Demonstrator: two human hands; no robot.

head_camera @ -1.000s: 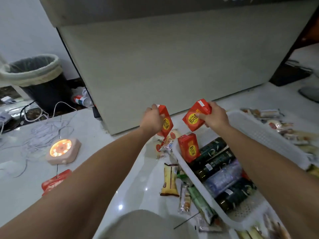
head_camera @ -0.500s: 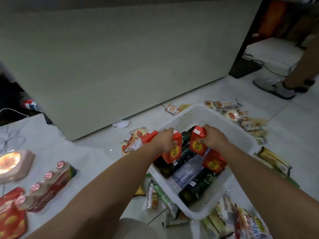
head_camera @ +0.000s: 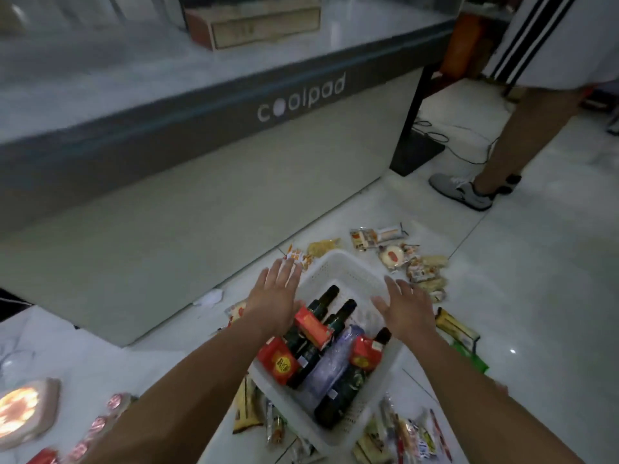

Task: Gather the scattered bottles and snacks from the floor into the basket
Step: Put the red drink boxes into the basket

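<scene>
White perforated plastic basket [head_camera: 348, 267] holds bottles, red cartons; left hand [head_camera: 276, 301] and right hand [head_camera: 407, 313] spread empty above. Next: grab nearest wrapped snacks [head_camera: 415, 266] beyond rim, several per reach.

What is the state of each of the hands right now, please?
Left hand: open, fingers spread, holding nothing, above the white plastic basket.
Right hand: open, fingers spread, holding nothing, above the same basket.
</scene>
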